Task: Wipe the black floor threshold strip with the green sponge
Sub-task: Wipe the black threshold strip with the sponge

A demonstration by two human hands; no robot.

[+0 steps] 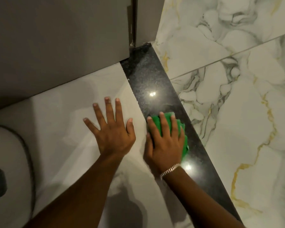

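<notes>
The black speckled threshold strip (146, 79) runs diagonally from the door frame at the top centre down to the lower right. A green sponge (167, 120) lies flat on its middle stretch, pressed under my right hand (165, 143), whose fingers spread over it; green shows past the fingertips and along the hand's right side. A silver bracelet sits on that wrist. My left hand (110, 129) rests flat and spread on the pale floor tile just left of the strip, holding nothing.
A grey door or panel (59, 43) fills the upper left, meeting the strip's far end. Marble-patterned tiles with gold veins (237, 96) lie right of the strip. A white rounded object with a dark cord (11, 153) sits at the left edge.
</notes>
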